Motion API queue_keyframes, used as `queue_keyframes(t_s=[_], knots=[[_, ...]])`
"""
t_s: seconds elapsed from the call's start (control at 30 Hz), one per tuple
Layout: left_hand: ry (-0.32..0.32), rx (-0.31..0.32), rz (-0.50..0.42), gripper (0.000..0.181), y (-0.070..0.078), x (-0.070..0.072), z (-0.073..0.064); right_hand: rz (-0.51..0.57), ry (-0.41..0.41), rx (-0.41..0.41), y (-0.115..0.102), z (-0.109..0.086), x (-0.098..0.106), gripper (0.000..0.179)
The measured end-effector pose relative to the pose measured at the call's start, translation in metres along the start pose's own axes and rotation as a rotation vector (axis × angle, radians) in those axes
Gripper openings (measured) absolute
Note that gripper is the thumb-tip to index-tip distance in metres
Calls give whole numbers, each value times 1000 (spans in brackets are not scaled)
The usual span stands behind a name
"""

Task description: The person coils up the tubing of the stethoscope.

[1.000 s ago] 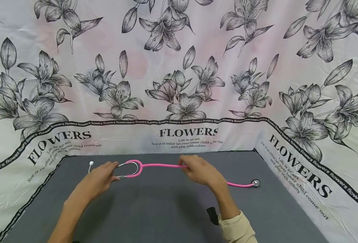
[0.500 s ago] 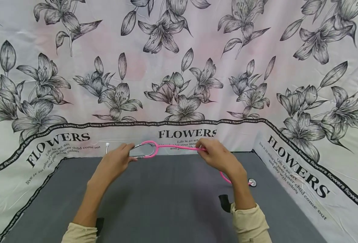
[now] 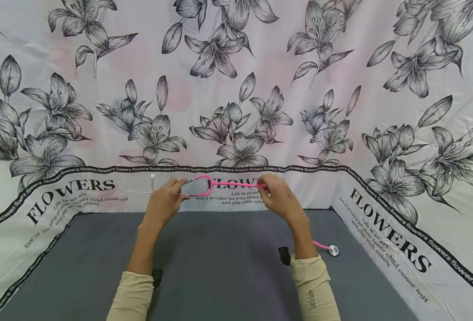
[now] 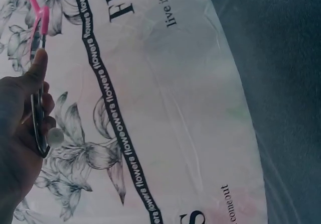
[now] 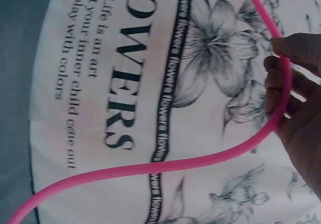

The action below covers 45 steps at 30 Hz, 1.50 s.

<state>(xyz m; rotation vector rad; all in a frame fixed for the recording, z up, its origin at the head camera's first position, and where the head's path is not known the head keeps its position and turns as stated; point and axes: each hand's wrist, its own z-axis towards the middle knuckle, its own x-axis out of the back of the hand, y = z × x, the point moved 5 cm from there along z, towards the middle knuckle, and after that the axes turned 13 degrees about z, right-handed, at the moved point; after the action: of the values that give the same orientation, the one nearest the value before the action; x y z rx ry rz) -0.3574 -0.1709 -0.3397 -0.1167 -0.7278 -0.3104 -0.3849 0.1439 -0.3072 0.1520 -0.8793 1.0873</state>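
A stethoscope with pink tubing (image 3: 236, 183) is stretched between both hands, raised above the far part of the table. My left hand (image 3: 165, 199) grips its metal ear tubes near the pink fork; in the left wrist view a white ear tip (image 4: 55, 136) pokes out by the fingers. My right hand (image 3: 278, 195) pinches the pink tube. From that grip the tube (image 5: 200, 161) curves down in the right wrist view. The silver chest piece (image 3: 333, 250) hangs low or lies at the table's right; which one, I cannot tell. The right forearm hides part of the tube.
A grey table top (image 3: 220, 267) spreads below the hands. Behind and along both sides hangs a white cloth (image 3: 172, 98) printed with black flowers and lettering. Beige sleeves (image 3: 132, 294) cover the forearms, with a dark strap piece (image 3: 284, 256) beside the right one.
Both hands have lifted the stethoscope up and away from the table. The left hand has also moved to the right, bringing the hands closer together. Both grips stay on the stethoscope.
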Motion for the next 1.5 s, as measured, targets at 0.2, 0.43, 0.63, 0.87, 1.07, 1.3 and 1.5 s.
queue_keyframes(t_s=[0.2,0.43,0.63,0.87,1.07,1.3,1.5], knots=[[37,20,-28,46,9,-15,-10,11,112,14,8,-25,-6,11],[83,17,32,43,20,-11,-8,2,138,106,-4,-23,-7,11],[83,-46,70,40,35,-11,-7,108,103,156,-13,-23,-15,10],[66,-52,84,41,42,-9,-9,273,50,172,-34,-11,-39,8],[26,-92,91,47,50,-9,-6,226,111,166,-51,-2,-59,3],[-50,-147,91,63,62,-10,-3,134,181,109,-53,0,-72,4],[-32,-172,94,57,69,-13,-2,93,219,100,-52,2,-77,6]])
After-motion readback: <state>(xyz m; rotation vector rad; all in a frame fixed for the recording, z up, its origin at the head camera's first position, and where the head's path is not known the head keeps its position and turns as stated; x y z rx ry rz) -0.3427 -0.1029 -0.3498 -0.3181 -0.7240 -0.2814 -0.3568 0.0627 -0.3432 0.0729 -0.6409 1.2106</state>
